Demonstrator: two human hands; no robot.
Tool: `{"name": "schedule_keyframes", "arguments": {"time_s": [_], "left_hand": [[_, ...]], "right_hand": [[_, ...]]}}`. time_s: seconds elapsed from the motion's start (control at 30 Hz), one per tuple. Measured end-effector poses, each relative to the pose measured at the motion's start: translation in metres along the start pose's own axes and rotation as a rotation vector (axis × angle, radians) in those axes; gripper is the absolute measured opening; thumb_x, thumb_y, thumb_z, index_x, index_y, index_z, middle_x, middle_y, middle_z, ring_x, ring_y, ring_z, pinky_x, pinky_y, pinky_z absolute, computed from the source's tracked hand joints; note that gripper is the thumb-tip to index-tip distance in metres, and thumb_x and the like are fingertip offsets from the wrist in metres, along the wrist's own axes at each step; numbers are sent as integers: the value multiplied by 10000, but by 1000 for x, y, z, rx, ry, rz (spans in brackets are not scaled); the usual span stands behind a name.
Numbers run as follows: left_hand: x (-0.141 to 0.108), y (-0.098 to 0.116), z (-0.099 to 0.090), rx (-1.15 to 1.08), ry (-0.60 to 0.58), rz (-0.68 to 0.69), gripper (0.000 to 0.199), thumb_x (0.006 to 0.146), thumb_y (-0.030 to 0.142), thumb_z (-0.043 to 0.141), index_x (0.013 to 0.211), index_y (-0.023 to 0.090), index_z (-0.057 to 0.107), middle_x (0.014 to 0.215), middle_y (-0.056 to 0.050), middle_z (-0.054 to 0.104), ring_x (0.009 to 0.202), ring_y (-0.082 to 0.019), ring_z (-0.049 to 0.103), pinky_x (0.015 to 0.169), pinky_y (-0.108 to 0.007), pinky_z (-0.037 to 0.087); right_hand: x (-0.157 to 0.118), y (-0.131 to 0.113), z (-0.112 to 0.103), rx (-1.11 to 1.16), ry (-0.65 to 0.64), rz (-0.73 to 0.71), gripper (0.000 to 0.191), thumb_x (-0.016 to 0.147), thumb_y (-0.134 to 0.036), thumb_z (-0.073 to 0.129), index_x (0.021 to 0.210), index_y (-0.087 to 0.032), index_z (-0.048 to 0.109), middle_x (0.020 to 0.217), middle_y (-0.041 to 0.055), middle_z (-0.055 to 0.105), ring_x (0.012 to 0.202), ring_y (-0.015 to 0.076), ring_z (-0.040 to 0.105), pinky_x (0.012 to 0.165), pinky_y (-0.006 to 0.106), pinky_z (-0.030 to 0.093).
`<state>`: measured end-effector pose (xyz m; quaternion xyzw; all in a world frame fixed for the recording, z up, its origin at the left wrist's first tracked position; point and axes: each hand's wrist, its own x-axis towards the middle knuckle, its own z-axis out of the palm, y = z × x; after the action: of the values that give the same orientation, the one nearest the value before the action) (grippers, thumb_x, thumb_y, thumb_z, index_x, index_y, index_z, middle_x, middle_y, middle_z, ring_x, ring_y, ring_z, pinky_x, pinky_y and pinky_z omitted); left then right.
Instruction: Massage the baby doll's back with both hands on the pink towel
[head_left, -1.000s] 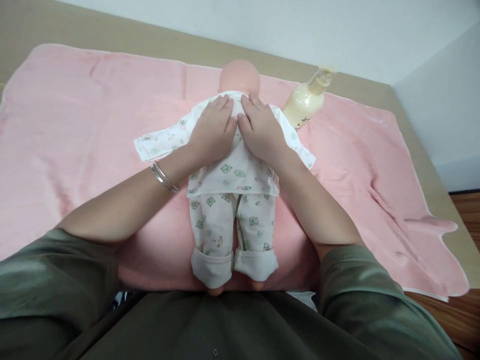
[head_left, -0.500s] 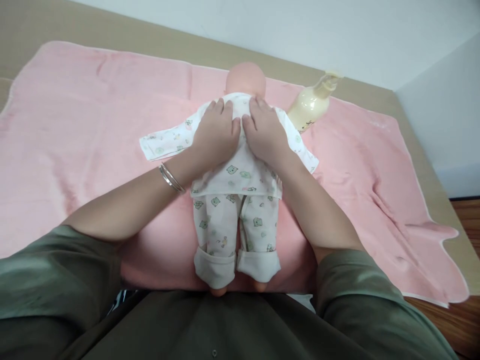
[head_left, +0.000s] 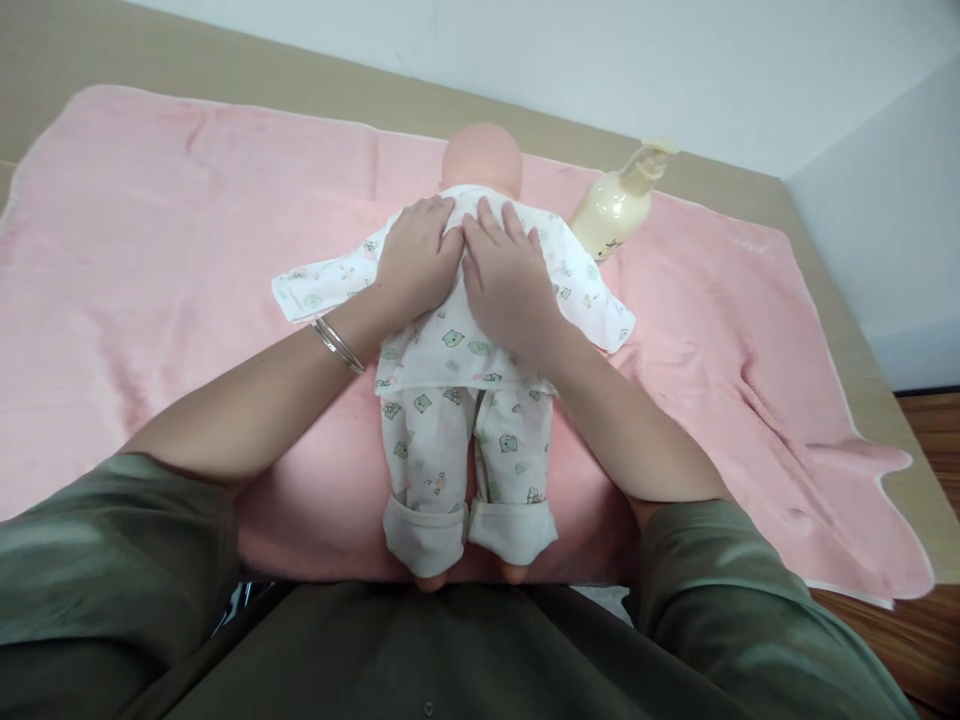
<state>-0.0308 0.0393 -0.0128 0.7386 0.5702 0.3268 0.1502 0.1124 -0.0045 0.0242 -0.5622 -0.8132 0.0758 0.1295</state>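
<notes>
A baby doll (head_left: 481, 158) lies face down, its head away from me and its feet toward my body. It wears a white printed top (head_left: 480, 365) and matching trousers (head_left: 429, 450) with turned-up cuffs. Across the upper left of its back rests my left hand (head_left: 420, 252), laid flat with the thumb toward the middle. My right hand (head_left: 510, 280) lies flat on the middle of the back, fingers a little apart and pointing to the doll's neck. Both hands are open and grip nothing. The doll's face is hidden.
Beneath the doll a pink blanket (head_left: 187, 250) covers much of the wooden table (head_left: 300, 75). A cream pump bottle (head_left: 613, 208) stands on it, right of the doll's shoulder. The white wall (head_left: 562, 60) rises behind the table.
My right hand has slid left and slightly down on the doll's back, from the right shoulder to the middle. My left hand stays on the left side. The whole view has shifted slightly.
</notes>
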Motion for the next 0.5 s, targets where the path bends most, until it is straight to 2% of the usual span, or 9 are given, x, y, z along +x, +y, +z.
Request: {"name": "schedule_keyframes", "arguments": {"time_s": [0.1,0.17,0.3,0.43,0.5], "left_hand": [[-2,-1,0,-22,-17,-13,527,993,399,280,1373,303,631,1459,-69,658,1443,-323,529,1291,-567,364],[-4,0,2,-54,6,-12,539,995,425,274,1394,321,620,1456,-55,663,1453,-334,512,1299,-585,344],[-11,5,4,-43,59,10,534,1002,429,304,1411,284,617,1455,-83,663,1466,-343,500,1314,-586,326],[-24,21,4,19,46,45,574,985,394,346,1473,192,568,1599,-126,551,1566,-380,402,1367,-617,217],[-27,28,4,2,33,72,588,979,390,353,1503,203,543,1647,-104,506,1603,-362,355,1388,-609,166]], "right_hand": [[-10,-12,-2,-45,23,-56,606,1013,-159,301,1606,-86,406,1749,123,327,1671,306,231,1407,594,160],[-8,-12,-4,-27,16,-71,613,1010,-155,301,1611,-100,409,1750,102,331,1671,286,237,1409,581,168],[12,10,-7,26,-34,-70,616,1019,-189,315,1623,-173,433,1751,31,333,1672,268,237,1406,569,191],[33,39,-1,103,52,-76,553,1058,-358,337,1581,-292,505,1669,-21,481,1648,235,305,1389,547,269],[37,48,3,124,94,-66,553,1069,-425,324,1579,-311,504,1619,-12,548,1640,228,324,1383,545,282]]}}
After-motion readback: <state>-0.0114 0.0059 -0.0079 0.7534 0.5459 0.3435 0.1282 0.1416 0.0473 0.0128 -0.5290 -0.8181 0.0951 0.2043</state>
